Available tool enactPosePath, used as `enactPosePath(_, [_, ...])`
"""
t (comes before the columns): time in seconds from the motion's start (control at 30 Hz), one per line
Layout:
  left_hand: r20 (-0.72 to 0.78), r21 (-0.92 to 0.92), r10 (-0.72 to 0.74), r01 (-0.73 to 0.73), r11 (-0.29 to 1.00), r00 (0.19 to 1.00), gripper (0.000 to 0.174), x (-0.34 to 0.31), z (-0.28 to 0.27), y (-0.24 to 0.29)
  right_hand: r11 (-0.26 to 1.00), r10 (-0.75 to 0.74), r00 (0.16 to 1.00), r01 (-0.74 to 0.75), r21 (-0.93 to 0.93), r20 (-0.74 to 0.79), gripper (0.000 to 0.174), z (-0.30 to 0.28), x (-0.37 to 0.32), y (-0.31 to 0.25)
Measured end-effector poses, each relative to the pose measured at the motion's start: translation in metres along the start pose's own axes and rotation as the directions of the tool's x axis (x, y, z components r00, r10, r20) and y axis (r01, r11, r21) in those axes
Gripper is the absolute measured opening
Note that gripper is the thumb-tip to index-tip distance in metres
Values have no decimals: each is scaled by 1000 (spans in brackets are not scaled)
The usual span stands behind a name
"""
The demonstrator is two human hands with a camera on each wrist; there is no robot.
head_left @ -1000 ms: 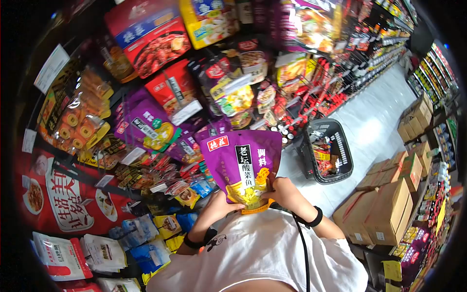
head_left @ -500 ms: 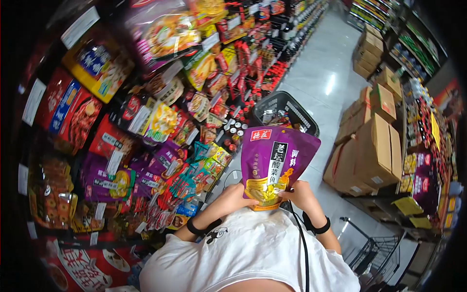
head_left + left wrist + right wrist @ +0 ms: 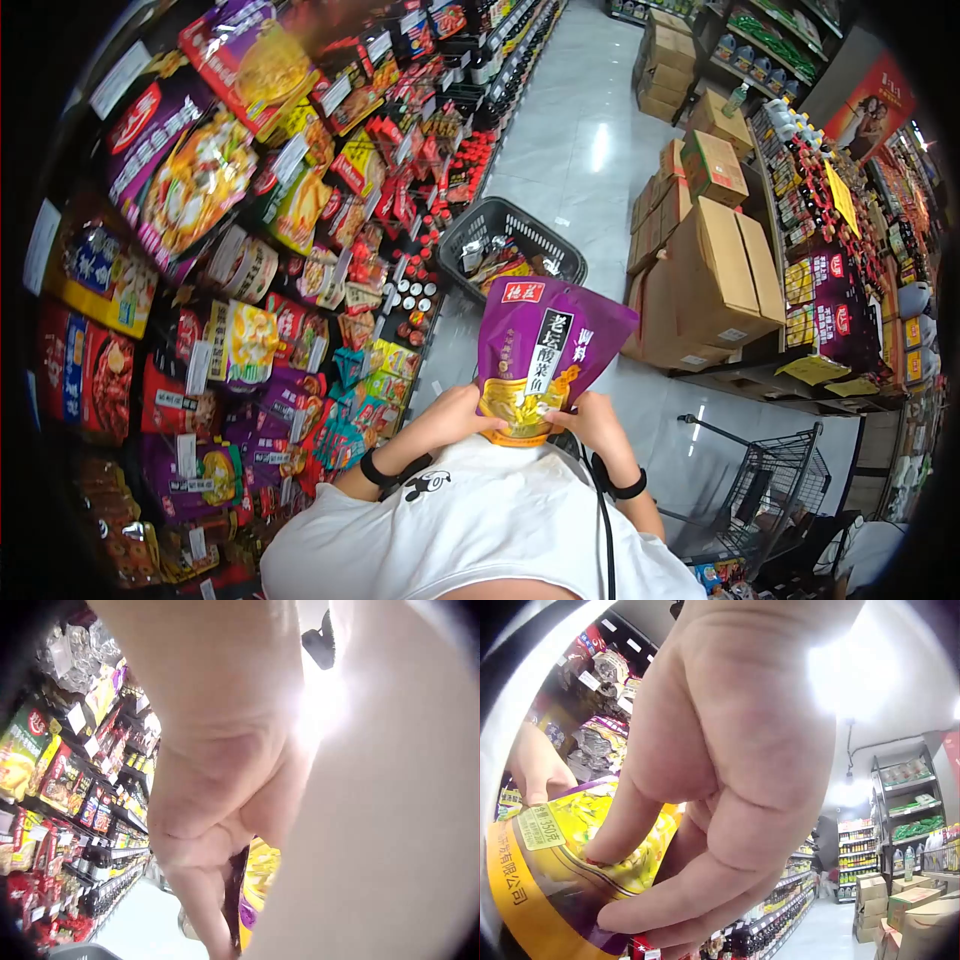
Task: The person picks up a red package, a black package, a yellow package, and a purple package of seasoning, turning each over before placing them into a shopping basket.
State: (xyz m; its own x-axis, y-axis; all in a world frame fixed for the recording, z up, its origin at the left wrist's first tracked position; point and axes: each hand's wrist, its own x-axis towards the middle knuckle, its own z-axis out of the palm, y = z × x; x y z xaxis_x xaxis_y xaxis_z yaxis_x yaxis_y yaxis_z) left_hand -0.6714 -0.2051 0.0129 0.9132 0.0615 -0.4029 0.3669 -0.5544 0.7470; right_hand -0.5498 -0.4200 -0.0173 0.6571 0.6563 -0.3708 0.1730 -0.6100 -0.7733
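Note:
A purple seasoning pouch point(image 3: 545, 350) with a yellow food picture stands upright in front of the person's white shirt in the head view. The left hand point(image 3: 460, 412) grips its lower left side, thumb across the front. At the lower right side the right hand point(image 3: 592, 420) pinches it, thumb on the front and fingers behind. In the right wrist view the right hand point(image 3: 727, 772) bends around the pouch's yellow bottom point(image 3: 562, 900), and the other hand's thumb rests on its far side. The left hand point(image 3: 210, 795) hides most of the pouch point(image 3: 259, 877) in the left wrist view.
A black shopping basket point(image 3: 510, 240) with packets inside sits on the floor beyond the pouch. Shelves of hanging packets point(image 3: 240, 340) line the left. Cardboard boxes point(image 3: 715, 280) are stacked along the right, and a shopping cart point(image 3: 770, 480) stands at the lower right.
The view has swung right, so the shelves shift left and the cart comes into sight. Both hands keep hold of the pouch, which stays in front of the shirt.

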Motion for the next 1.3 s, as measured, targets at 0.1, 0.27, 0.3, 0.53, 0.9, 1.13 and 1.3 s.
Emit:
enactPosePath(0.1, [17, 25, 11, -11, 1000, 1000, 63, 40, -14, -8, 1000, -10, 999, 10, -1, -38, 31, -13, 26, 1])
enactPosePath(0.27, [90, 70, 111, -117, 991, 990, 67, 125, -61, 8, 996, -43, 996, 36, -86, -76, 32, -52, 72, -11])
enactPosePath(0.3, [113, 75, 131, -139, 987, 985, 67, 135, -78, 27, 995, -53, 994, 44, -92, -97, 31, -65, 78, -18])
enactPosePath(0.53, [-66, 0, 256, -257, 966, 964, 60, 223, -109, 18, 992, 40, 992, -54, -116, -120, 30, -123, 130, -67])
enactPosePath(0.9, [-139, -343, 100, -143, 928, 985, 54, 213, -121, -44, 944, -155, 981, 182, -276, 118, 30, -117, 198, -99])
enactPosePath(1.13, [-338, -429, -27, -128, 894, 941, 42, 182, -131, -72, 885, -323, 891, 403, -231, 319, 24, -93, 244, -117])
enactPosePath(1.3, [-410, -432, -105, -91, 897, 906, 40, 176, -127, -81, 771, -376, 812, 541, -335, 446, 24, -80, 276, -111])
